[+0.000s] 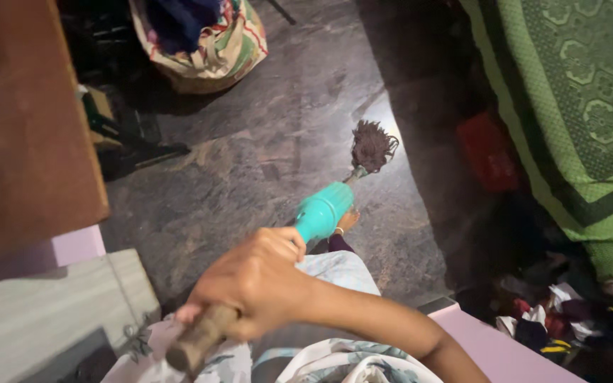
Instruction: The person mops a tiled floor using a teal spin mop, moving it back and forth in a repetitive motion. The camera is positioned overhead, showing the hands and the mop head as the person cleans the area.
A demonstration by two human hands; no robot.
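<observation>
**Mop, in use on dark floor**

Right hand (260,284): fist closed round the wooden mop (321,211) handle near its top, angling it down so the stringy head meets the stone floor (250,156) ahead of a bare foot (348,220). Left hand: out of view. Nearby: cloth bag (211,42), green bedspread (576,106).

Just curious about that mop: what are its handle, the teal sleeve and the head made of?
Handle: likely wood, rough, brown and unpainted. Sleeve: probably plastic, smooth and evenly teal. Head: seemingly yarn or cotton strands, shaggy and maroon. The right hand grips the handle.
</observation>
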